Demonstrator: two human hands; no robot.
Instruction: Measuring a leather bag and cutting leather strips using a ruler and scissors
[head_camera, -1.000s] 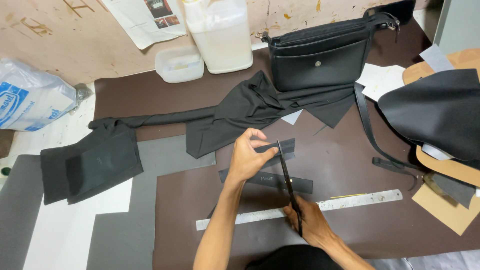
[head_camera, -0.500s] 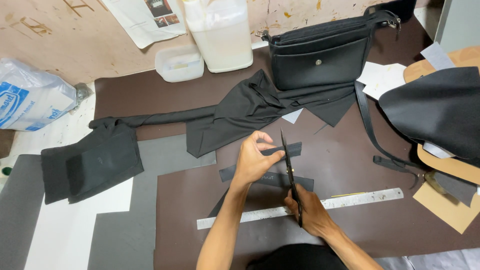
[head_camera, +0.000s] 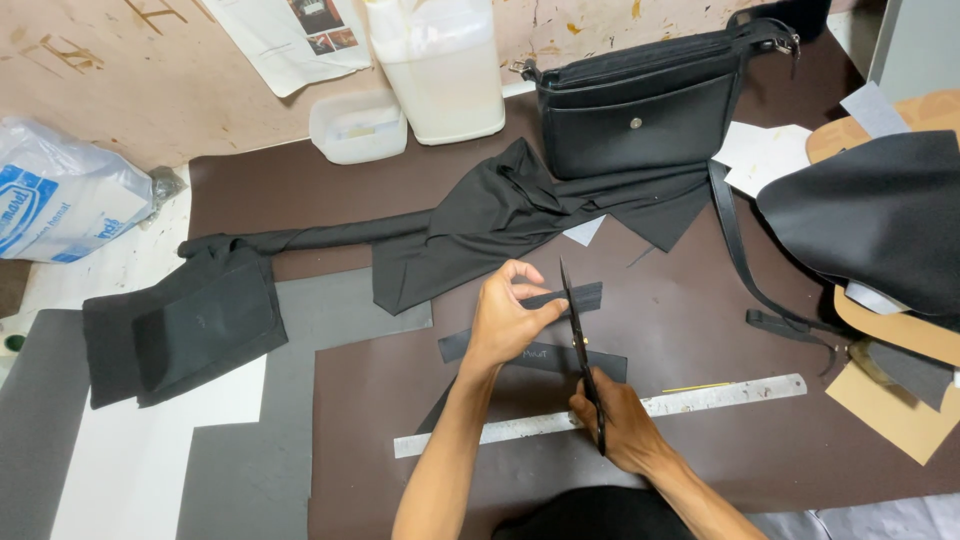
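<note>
Since the earlier frame the left hand (head_camera: 505, 325) has crept toward twelve o'clock along the dark strip (head_camera: 575, 296), and the scissors (head_camera: 580, 355) have followed, their tip now showing above the strip's far edge. That strip lies at the centre of the brown tabletop (head_camera: 700, 330), just above a second dark panel (head_camera: 530, 357) and the steel ruler (head_camera: 600, 415) at six o'clock. The left hand's grip is clenched on the strip's near end, thumb under and fingers curled over; the right hand (head_camera: 620, 425) has its grip closed around the scissor handles. To cut well here, I judge the strip should be kept taut and level, the blades held square to it, and the left fingertips kept clear of the closing edge. A black shoulder bag (head_camera: 640, 110) stands at one o'clock, black fabric (head_camera: 480, 225) sprawls at eleven, and a translucent jug (head_camera: 440, 60) sits at twelve. How far the blades are parted is hard to make out, since they are seen edge-on; the handles are hidden inside the right hand, and the jug's top is cut off.
</note>
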